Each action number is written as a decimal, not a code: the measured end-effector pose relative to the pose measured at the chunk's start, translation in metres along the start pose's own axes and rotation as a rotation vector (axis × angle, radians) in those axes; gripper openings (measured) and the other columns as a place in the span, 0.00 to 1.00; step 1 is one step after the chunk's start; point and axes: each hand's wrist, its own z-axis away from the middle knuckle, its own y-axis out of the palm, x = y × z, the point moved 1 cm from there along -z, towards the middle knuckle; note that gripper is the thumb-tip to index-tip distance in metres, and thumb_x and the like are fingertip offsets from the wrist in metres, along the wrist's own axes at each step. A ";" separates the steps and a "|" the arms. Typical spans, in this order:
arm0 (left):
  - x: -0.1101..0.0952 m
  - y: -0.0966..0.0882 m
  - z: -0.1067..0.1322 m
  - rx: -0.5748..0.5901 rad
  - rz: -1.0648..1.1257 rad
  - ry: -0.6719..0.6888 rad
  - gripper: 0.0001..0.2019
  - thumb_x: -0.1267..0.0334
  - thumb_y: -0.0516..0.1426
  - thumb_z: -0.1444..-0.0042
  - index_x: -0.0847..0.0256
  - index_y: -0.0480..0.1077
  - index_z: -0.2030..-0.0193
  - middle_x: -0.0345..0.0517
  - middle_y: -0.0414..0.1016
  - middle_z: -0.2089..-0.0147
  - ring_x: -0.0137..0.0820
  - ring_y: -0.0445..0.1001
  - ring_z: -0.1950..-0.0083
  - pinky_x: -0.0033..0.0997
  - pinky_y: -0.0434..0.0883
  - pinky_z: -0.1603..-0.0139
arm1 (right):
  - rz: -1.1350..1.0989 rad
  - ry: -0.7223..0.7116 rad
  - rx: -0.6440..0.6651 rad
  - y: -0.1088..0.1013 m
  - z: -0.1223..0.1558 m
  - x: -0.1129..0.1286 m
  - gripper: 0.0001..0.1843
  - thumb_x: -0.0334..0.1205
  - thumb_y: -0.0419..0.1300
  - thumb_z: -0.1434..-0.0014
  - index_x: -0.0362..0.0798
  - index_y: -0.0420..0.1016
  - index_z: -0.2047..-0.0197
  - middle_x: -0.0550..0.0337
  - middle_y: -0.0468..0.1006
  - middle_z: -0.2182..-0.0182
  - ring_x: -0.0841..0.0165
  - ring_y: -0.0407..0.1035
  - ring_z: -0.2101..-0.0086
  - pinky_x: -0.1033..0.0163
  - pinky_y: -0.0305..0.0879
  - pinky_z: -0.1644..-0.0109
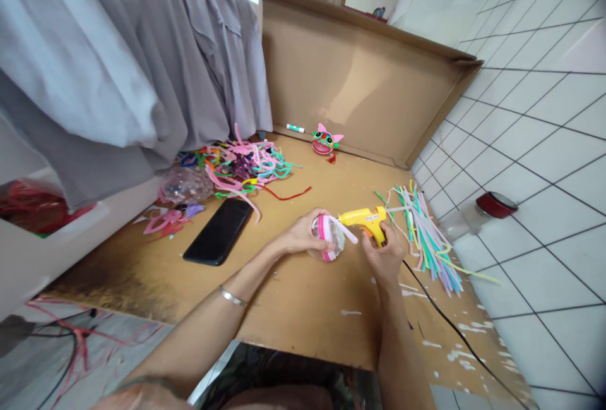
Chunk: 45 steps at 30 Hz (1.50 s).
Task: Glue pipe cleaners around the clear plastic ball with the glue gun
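My left hand (307,234) is closed around a small clear plastic piece (337,247) with pink and white pipe cleaners wrapped about it. From it a loose white-pink pipe cleaner end (348,233) sticks out to the right. Gripped by the handle in my right hand (386,251) is a yellow glue gun (362,217), its nozzle pointing left at the wrapped band. I cannot tell whether the nozzle touches it. A clear glue stick shows at the gun's back, and a black cord (447,321) runs off to the lower right.
Pastel pipe cleaners (428,239) lie in a bundle at right, near a red-lidded jar (495,208). A black phone (218,231) and a tangled pipe cleaner pile (246,160) are at left. Behind are a decorated animal face (323,140) and a glue tube (295,128). Grey cloth (189,50) hangs left.
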 end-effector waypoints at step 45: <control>-0.012 -0.003 0.003 -0.035 0.031 -0.048 0.36 0.53 0.68 0.65 0.61 0.63 0.47 0.41 0.72 0.59 0.33 0.71 0.59 0.31 0.71 0.58 | 0.286 0.412 -0.130 0.007 0.009 -0.077 0.21 0.55 0.54 0.45 0.44 0.72 0.62 0.49 0.73 0.68 0.56 0.67 0.62 0.53 0.63 0.58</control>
